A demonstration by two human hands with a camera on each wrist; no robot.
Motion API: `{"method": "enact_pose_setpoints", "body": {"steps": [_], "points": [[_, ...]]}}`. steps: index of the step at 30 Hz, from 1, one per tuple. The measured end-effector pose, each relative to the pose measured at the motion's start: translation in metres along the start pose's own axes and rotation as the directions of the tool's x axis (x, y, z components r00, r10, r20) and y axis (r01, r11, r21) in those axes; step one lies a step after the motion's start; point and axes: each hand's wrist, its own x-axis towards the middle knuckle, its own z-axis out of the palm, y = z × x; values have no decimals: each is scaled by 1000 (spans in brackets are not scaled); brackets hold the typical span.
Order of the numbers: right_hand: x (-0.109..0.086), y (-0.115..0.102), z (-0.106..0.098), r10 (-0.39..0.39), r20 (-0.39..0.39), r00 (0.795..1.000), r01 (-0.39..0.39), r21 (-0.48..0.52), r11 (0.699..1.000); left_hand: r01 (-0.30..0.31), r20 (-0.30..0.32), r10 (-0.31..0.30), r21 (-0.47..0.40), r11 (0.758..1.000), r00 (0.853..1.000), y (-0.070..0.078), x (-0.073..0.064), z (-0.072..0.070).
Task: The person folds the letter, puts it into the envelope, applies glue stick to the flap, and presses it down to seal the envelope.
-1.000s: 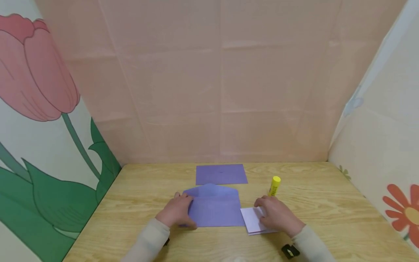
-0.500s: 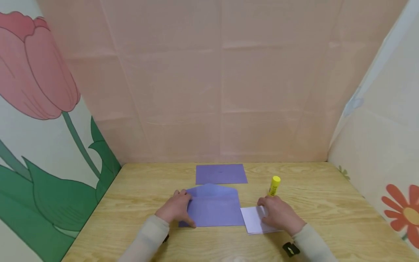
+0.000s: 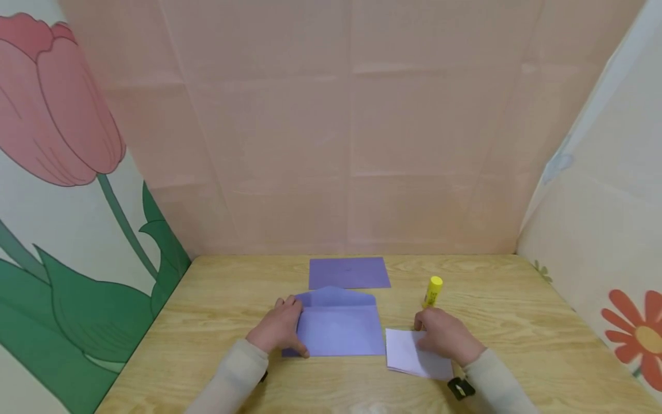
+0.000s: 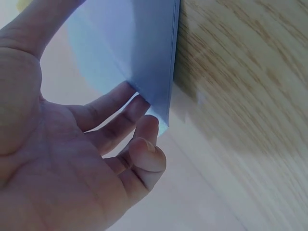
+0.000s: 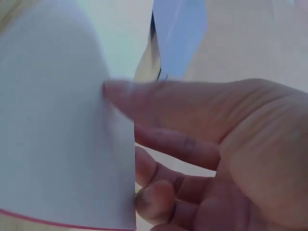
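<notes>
Beyond right hand (image 3: 446,340): glue stick (image 3: 432,291). Left hand (image 3: 280,330) pinches envelope (image 3: 338,329) edge; right grips folded white paper (image 3: 408,354).

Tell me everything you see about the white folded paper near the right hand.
The white folded paper looks like thin, plain sheets folded into a small rectangle. It sits slightly askew on the wooden table, just right of the purple envelope. The right hand grips its far right edge, thumb on top. The right wrist view shows a thin red line along one edge.
</notes>
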Motion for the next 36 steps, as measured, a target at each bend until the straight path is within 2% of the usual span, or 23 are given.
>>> {"method": "enact_pose_setpoints", "body": {"steps": [4, 10, 15, 18, 21, 25, 29, 36], "points": [[-1, 0, -7, -29, 15, 999, 29, 35, 999, -6, -22, 7, 8, 1000, 1000, 1, -2, -1], [-9, -4, -38, -97, 34, 995, 91, 147, 985, -22, -63, 25, 46, 999, 998, 4, -3, 0], [-10, -6, -57, -171, -88, 981, 183, 149, 972, -31, -100, 37, 68, 997, 994, 7, -4, -1], [-6, -12, -57, -196, -211, 958, 230, 155, 961, -54, -145, 68, 96, 994, 987, 9, -4, 2], [-2, -21, -51, -188, -321, 928, 263, 209, 942, -90, -198, 119, 148, 985, 973, 13, -3, 7], [6, -34, -41, -165, -425, 890, 299, 271, 915, -113, -250, 168, 220, 969, 954, 20, -2, 13], [14, -43, -33, -137, -496, 858, 305, 276, 911, -110, -272, 185, 267, 957, 944, 28, 0, 16], [27, -50, -21, -100, -570, 815, 300, 269, 915, -85, -281, 180, 319, 944, 942, 38, -3, 16]]}}
